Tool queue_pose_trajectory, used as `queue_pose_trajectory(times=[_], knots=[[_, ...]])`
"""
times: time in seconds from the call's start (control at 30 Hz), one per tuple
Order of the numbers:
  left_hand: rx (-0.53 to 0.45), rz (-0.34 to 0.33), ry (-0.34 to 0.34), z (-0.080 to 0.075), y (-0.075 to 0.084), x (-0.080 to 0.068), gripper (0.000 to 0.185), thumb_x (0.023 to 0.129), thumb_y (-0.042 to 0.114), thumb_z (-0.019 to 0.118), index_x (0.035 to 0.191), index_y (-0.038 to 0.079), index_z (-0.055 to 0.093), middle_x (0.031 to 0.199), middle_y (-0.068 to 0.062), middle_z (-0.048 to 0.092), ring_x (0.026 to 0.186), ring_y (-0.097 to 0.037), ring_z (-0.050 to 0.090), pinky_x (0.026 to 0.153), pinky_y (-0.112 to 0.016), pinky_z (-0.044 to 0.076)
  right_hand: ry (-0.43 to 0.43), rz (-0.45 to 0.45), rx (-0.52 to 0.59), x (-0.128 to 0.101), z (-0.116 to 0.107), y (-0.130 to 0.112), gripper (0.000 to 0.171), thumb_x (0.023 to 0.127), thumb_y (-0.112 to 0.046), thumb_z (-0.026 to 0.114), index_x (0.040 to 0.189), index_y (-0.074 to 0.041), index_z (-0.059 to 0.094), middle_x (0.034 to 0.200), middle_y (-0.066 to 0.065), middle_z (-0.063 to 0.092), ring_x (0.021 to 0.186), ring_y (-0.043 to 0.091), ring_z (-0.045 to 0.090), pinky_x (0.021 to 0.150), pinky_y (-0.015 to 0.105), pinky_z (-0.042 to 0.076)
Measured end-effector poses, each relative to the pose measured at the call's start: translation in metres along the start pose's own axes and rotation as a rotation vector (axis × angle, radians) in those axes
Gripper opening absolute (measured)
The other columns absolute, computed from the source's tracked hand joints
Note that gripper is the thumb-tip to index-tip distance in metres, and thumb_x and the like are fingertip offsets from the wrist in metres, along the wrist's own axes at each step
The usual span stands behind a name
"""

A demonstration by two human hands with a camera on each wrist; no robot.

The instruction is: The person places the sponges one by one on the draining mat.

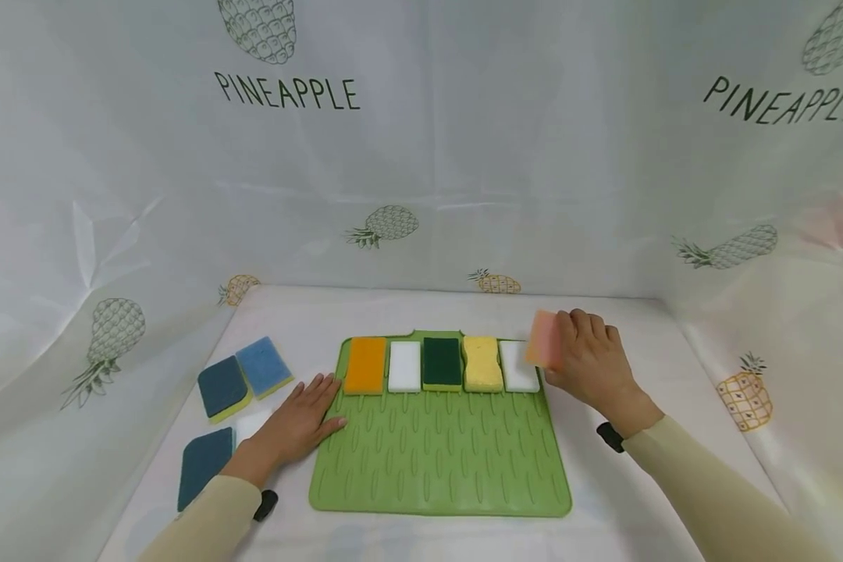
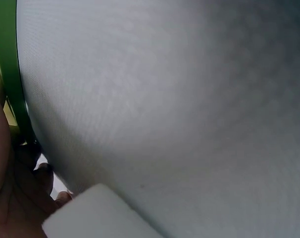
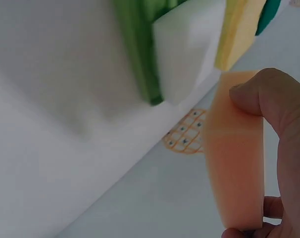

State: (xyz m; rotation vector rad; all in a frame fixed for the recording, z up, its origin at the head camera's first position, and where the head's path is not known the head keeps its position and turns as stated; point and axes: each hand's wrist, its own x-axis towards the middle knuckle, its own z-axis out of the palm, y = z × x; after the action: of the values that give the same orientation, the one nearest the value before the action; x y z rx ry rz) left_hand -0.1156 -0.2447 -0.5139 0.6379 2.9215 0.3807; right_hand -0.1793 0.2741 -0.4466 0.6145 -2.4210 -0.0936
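My right hand (image 1: 593,359) pinches a peach-coloured sponge (image 1: 544,339) above the mat's far right corner. In the right wrist view the thumb and fingers grip that sponge (image 3: 234,163) by its edges. Flat fingers of my left hand (image 1: 302,421) rest against the left edge of a green ridged mat (image 1: 442,460). Along the mat's far side lie an orange sponge (image 1: 366,367), a white sponge (image 1: 404,367), a dark green-topped sponge (image 1: 442,364), a yellow notched sponge (image 1: 481,365) and a second white sponge (image 1: 517,367), partly behind the peach one.
Left of the mat lie a blue-topped sponge (image 1: 264,365), a dark-topped yellow sponge (image 1: 223,388) and another dark sponge (image 1: 205,467). A white block (image 1: 250,424) is partly hidden by the left hand. A pineapple-print sheet (image 1: 421,156) rises behind the table.
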Motion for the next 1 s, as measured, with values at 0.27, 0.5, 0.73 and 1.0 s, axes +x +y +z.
queue_pose_trajectory(times=[0.27,0.5,0.73,1.0], knots=[[-0.01,-0.005,-0.031,-0.005,0.003,0.003,0.077,0.109,0.047,0.057,0.165,0.0,0.032,0.171,-0.023,0.03,0.159,-0.044,0.025,0.128,-0.064,0.023,-0.062,0.005,0.053,0.02,0.004,-0.035,0.091,0.067,-0.044,0.09,0.13,0.008,0.051,0.117,0.026,0.056,0.103,0.047,0.056,0.076,0.056,0.05],[-0.023,-0.009,-0.039,-0.008,0.006,0.006,0.078,0.109,0.046,0.057,0.165,-0.001,0.031,0.171,-0.023,0.03,0.159,-0.045,0.025,0.128,-0.064,0.021,-0.046,-0.032,0.046,0.033,0.005,-0.075,0.099,0.067,-0.054,0.091,0.133,0.009,0.054,0.121,0.026,0.059,0.105,0.044,0.059,0.077,0.054,0.053],[-0.028,-0.007,-0.031,-0.003,0.0,0.004,0.077,0.109,0.045,0.057,0.165,0.0,0.031,0.171,-0.023,0.029,0.16,-0.045,0.024,0.128,-0.065,0.021,-0.072,-0.057,0.09,0.039,0.003,-0.125,0.111,0.066,-0.061,0.093,0.141,0.01,0.052,0.127,0.025,0.06,0.111,0.042,0.06,0.085,0.053,0.056],[-0.029,-0.008,-0.035,0.0,-0.003,0.002,0.078,0.108,0.046,0.057,0.166,0.001,0.03,0.172,-0.022,0.028,0.16,-0.044,0.023,0.128,-0.065,0.02,-0.107,-0.131,0.177,0.04,0.0,-0.191,0.103,0.075,-0.062,0.085,0.142,0.009,0.051,0.127,0.023,0.063,0.111,0.039,0.063,0.086,0.05,0.058]])
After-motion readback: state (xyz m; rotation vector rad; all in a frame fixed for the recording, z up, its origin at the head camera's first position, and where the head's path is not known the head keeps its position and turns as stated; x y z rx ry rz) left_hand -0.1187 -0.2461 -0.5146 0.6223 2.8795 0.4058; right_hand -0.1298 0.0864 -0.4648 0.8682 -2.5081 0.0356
